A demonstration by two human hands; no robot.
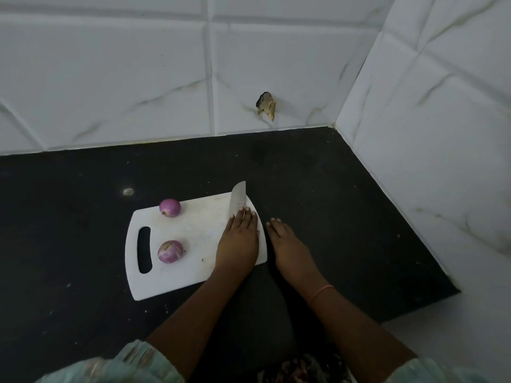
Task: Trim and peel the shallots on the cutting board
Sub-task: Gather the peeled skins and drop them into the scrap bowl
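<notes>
A white cutting board with a handle slot lies on the black counter. Two purple shallots sit on it: one at the far edge, the other near the handle slot. A knife lies on the board's right end with its blade pointing away from me. My left hand rests flat on the knife, fingers straight, covering the handle. My right hand lies flat on the counter just right of the board, fingers straight, holding nothing.
The black counter meets white marble-look tiled walls at the back and at the right, forming a corner. A chipped hole marks the back wall. Small crumbs and a pale spot dot the counter.
</notes>
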